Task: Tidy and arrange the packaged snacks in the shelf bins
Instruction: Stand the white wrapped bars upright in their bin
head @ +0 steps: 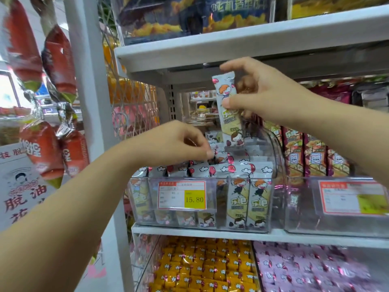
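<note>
Clear plastic forms the bin that stands at the left end of the middle shelf, its front flush with the shelf's front edge. White cartoon-printed snack packets stand upright along the bin's front wall, with more piled behind them. The right hand holds one such packet upright above the back of the bin, thumb and fingertips pinching its upper half. The left hand reaches over the bin's left side, fingers bunched and pointing down onto the tops of the packets; motion blur hides whether it grips one. A price label reading 15.80 is on the bin's front. A second clear bin sits just beside it on the right. Yellow sweets and pink sweets fill the shelf below.
</note>
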Demonstrator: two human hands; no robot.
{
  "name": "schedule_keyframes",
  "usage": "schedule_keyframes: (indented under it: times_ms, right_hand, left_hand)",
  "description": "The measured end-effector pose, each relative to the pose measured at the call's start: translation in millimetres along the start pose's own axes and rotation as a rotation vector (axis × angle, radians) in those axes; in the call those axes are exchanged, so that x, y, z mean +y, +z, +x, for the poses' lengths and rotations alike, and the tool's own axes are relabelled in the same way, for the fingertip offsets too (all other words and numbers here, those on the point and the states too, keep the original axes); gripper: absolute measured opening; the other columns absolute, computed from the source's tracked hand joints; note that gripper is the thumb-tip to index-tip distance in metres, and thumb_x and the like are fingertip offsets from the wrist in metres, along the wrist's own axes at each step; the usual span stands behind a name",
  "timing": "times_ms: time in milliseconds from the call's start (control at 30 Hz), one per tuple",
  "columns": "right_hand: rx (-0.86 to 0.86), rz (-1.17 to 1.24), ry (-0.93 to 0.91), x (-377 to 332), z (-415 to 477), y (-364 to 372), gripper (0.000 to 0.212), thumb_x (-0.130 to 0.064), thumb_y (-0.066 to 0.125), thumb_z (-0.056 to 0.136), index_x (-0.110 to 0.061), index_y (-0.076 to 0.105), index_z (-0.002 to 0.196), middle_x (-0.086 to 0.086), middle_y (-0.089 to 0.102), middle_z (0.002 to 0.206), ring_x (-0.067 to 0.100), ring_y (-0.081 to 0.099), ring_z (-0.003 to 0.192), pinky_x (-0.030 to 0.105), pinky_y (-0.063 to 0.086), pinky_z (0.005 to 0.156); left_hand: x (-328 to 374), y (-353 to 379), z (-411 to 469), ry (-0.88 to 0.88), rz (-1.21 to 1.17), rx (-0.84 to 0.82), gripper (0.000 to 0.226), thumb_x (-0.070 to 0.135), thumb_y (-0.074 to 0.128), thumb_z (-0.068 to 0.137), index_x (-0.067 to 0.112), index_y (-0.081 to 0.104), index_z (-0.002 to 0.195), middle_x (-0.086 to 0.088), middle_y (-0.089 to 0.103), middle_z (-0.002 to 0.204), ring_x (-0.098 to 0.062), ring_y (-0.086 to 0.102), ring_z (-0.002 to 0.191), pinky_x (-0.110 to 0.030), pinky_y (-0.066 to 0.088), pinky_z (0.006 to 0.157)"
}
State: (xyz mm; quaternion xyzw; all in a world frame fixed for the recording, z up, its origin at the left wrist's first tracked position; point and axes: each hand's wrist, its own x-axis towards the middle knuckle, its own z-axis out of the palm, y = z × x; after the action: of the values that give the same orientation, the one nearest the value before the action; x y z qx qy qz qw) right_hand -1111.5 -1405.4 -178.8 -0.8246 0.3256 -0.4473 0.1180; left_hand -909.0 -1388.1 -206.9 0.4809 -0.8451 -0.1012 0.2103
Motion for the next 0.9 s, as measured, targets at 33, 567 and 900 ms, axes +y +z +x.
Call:
schedule_keyframes:
  times_ms: [33, 567, 900]
  right_hand:
    - [-0.001, 0.024, 0.01, 0.4, -0.8, 0.9, 0.046, -0.018, 0.069, 0.084, -0.029, 0.048, 0.123, 0.01, 0.065, 0.105, 0.028, 0.063, 0.079, 0.03, 0.053, 0.062]
    - [-0.084, 0.077, 0.094, 4.1, -6.1, 8.4, 0.04, -0.011, 0.074, 0.079, -0.018, 0.047, 0.107, -0.002, 0.067, 0.096, 0.002, 0.064, 0.06, 0.014, 0.047, 0.05]
    - [-0.363, -0.505, 0.015, 13.2, -3.4, 31.0, 0.021, -0.036, 0.082, 0.068, -0.029, 0.063, 0.072, -0.016, 0.061, 0.073, -0.004, 0.054, 0.065, 0.012, 0.04, 0.053]
  left_hand:
    - [2.5, 1.5, 2.9, -0.024, 0.041, -0.049, 0.015, 0.046, 0.066, 0.081, 0.032, 0.07, 0.082, 0.016, 0.069, 0.077, -0.003, 0.063, 0.071, -0.02, 0.05, 0.066]
    - [3.0, 6.4, 42.0, -0.144, 0.179, 0.045, 0.021, 0.029, 0.064, 0.089, 0.028, 0.059, 0.068, 0.011, 0.057, 0.068, -0.008, 0.05, 0.064, -0.022, 0.036, 0.056]
    - [-7.0, 11.4, 42.0, -0.028, 0.167, 0.089, 0.013, 0.02, 0.065, 0.089, 0.024, 0.072, 0.099, 0.013, 0.064, 0.079, -0.002, 0.054, 0.065, -0.007, 0.039, 0.056]
